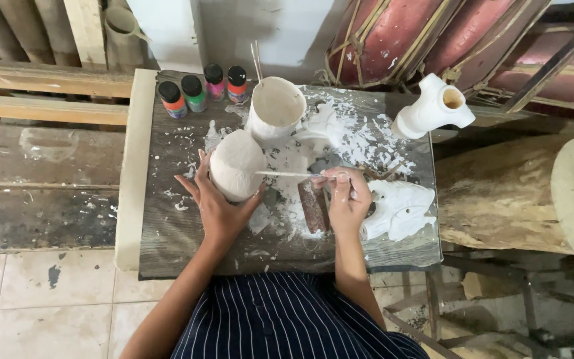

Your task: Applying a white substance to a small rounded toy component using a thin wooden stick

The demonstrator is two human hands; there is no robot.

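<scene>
White paint all over the round pot already, top and sides, as far as can be seen. Maybe only small bits left to cover; the far side stays hidden.

Pot standing on the grey wooden surface, a bit left of the middle. Left hand cupped round its near side, fingers spread, steadying it. Right hand pinched tight on a thin brush, tip touching the pot's right side.

Pot looks bumpy and dull, like carved wood under chalky paint. Just behind it, a white cup with thin sticks poking out, messy with paint. Four little paint bottles with black caps at the back: orange, green, pink, red. None of those colours on the pot yet.

White splashes and crumbs all over the rough planks. A white carved figure lying flat beside the right hand. Another white piece with a round hole standing at the far right corner. A small brown block between the hands.
</scene>
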